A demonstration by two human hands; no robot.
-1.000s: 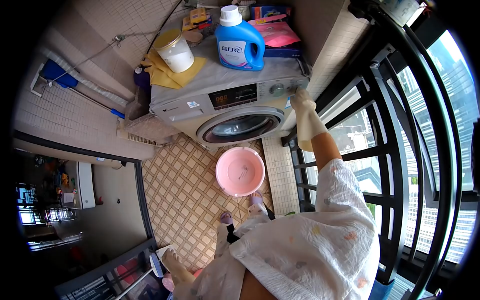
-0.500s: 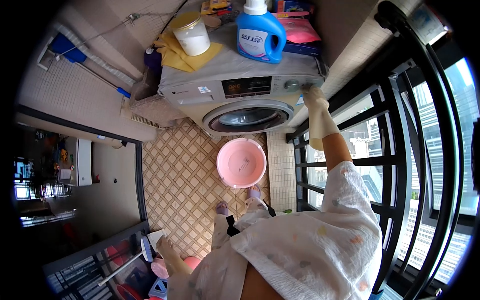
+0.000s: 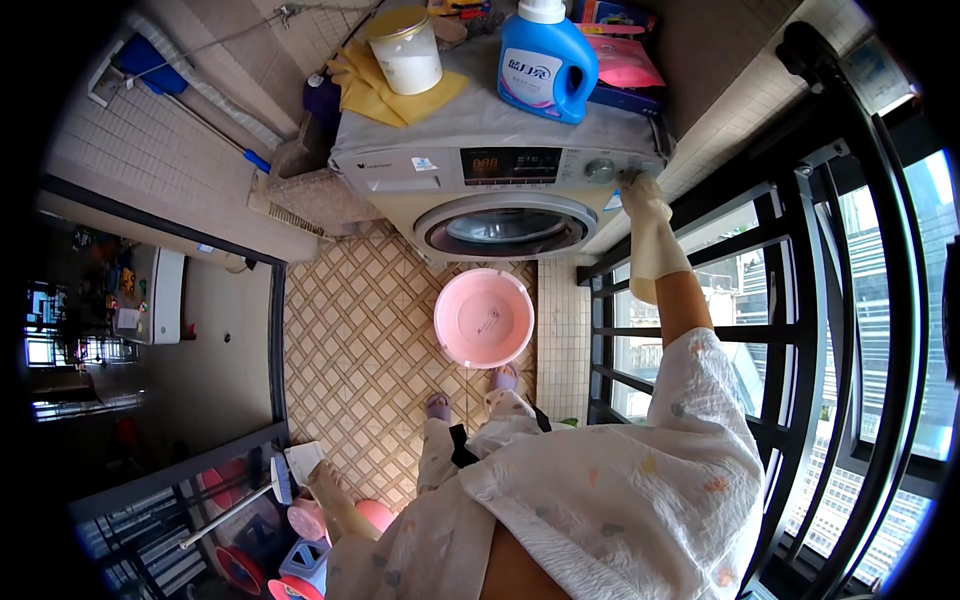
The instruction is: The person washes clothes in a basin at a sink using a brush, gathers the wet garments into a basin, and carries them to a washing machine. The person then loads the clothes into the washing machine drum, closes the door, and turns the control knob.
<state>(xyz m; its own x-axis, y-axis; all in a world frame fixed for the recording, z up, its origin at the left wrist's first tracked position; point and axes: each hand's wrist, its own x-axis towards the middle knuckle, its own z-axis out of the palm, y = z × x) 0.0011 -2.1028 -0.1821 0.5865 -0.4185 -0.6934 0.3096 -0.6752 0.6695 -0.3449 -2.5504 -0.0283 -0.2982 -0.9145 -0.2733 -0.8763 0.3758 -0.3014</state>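
My right hand (image 3: 645,194), in a cream rubber glove, reaches to the right end of the washing machine's control panel (image 3: 567,167), just right of the round dial (image 3: 600,171). Its fingers are curled together with the fingertips against the panel; what lies under them is hidden. Orange digits glow on the dark display (image 3: 508,166). The washing machine door (image 3: 505,228) is shut. Low on the left, my left hand (image 3: 328,484), gloved alike, has its fingers closed at a white flat object (image 3: 303,461) whose kind I cannot make out.
On the machine stand a blue detergent bottle (image 3: 545,70), a lidded white tub (image 3: 408,62) and a yellow cloth (image 3: 440,97). A pink basin (image 3: 484,320) sits on the tiled floor before my feet. Black window railings (image 3: 700,330) run along the right; a brush (image 3: 281,480) is at lower left.
The view has shifted slightly, so the machine appears further right. My right hand stays at the panel's right end. My left hand and the white object stay together. The display digits look brighter.
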